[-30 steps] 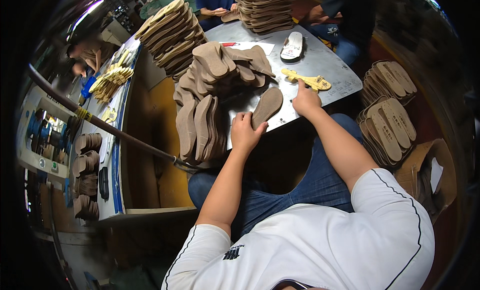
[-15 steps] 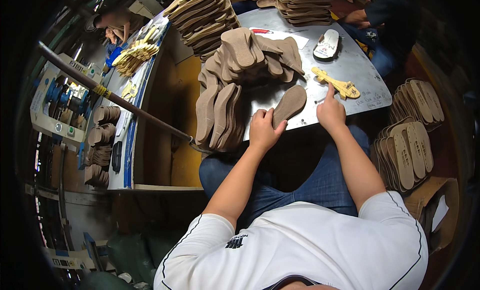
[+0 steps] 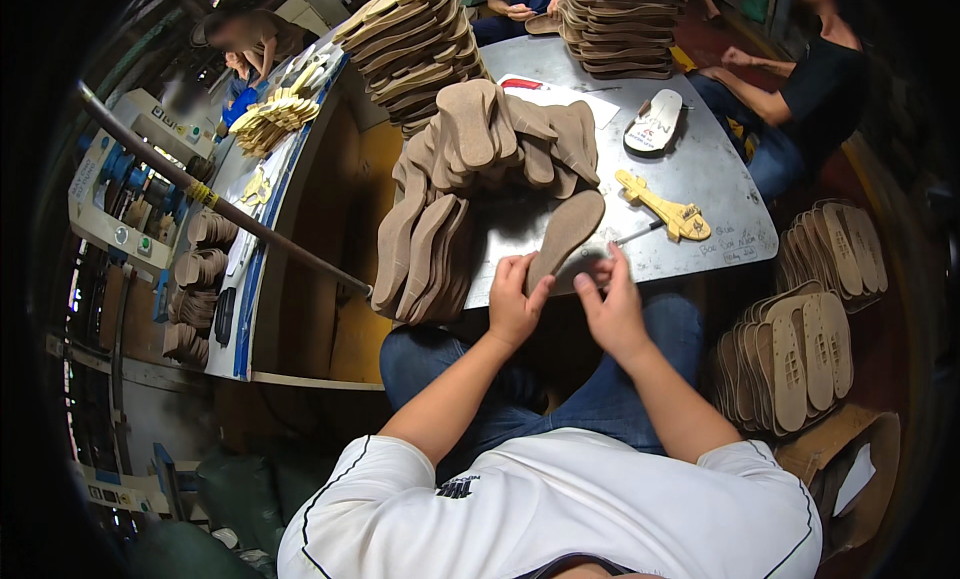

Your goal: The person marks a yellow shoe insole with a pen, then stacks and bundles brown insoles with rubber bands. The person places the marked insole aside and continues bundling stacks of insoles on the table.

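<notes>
Insole (image 3: 566, 231) seemingly overhangs table edge (image 3: 640, 275), both hands gripping.

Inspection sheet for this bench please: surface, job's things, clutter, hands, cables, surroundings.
Surface: grey metal table, scuffed.
Job's things: brown insole on the table edge, held at its near end; loose insole pile beside it.
Clutter: yellow template, pen, white sole, paper.
Hands: left hand grips the insole; right hand at its edge.
Cables: nothing seen.
Surroundings: insole stacks on the far side, treaded soles at right, other people seated.
</notes>
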A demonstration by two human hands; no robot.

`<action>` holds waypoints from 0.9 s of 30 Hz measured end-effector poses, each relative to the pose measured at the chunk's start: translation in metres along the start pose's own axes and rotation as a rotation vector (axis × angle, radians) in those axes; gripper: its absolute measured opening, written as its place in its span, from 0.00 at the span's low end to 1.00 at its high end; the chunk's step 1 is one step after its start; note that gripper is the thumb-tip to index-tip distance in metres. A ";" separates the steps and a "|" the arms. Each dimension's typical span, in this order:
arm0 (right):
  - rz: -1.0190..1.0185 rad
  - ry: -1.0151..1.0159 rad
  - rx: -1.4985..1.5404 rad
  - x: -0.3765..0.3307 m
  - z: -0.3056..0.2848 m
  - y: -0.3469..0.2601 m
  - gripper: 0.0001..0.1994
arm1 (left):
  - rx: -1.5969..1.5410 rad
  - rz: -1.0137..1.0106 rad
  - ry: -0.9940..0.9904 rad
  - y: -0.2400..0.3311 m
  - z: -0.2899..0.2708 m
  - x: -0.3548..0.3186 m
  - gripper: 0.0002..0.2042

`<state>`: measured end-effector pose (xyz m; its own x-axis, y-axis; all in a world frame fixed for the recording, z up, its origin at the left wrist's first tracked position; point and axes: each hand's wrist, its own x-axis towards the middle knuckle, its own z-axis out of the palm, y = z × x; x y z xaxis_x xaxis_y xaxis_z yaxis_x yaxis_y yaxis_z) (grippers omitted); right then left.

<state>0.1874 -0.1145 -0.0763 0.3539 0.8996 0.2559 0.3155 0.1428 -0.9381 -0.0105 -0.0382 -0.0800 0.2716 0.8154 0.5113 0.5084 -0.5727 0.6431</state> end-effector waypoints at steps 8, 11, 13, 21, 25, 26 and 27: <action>0.261 0.062 0.673 0.011 0.009 -0.034 0.23 | -0.126 0.046 -0.081 0.067 0.025 -0.031 0.46; 0.421 -0.043 0.881 0.034 -0.009 -0.044 0.22 | -0.277 0.062 -0.121 0.075 0.006 -0.015 0.51; 0.566 -0.140 0.929 0.048 -0.018 -0.056 0.24 | -0.257 0.236 -0.046 0.072 -0.012 0.001 0.53; 0.052 -0.165 0.396 0.134 0.038 -0.128 0.33 | -0.238 0.184 0.307 0.039 -0.056 0.020 0.38; -0.053 -0.089 0.141 0.227 0.096 -0.151 0.37 | -0.278 0.112 0.235 0.039 -0.044 0.006 0.31; -0.023 -0.124 0.150 0.249 0.112 -0.154 0.39 | -0.283 0.119 0.180 0.040 -0.041 0.003 0.30; 0.071 -0.139 -0.042 0.271 0.128 -0.159 0.46 | -0.220 0.190 0.144 0.041 -0.039 0.000 0.30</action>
<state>0.1206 0.1599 0.1120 0.2523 0.9556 0.1524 0.3314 0.0626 -0.9414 -0.0213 -0.0649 -0.0315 0.2180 0.6807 0.6994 0.2668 -0.7309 0.6282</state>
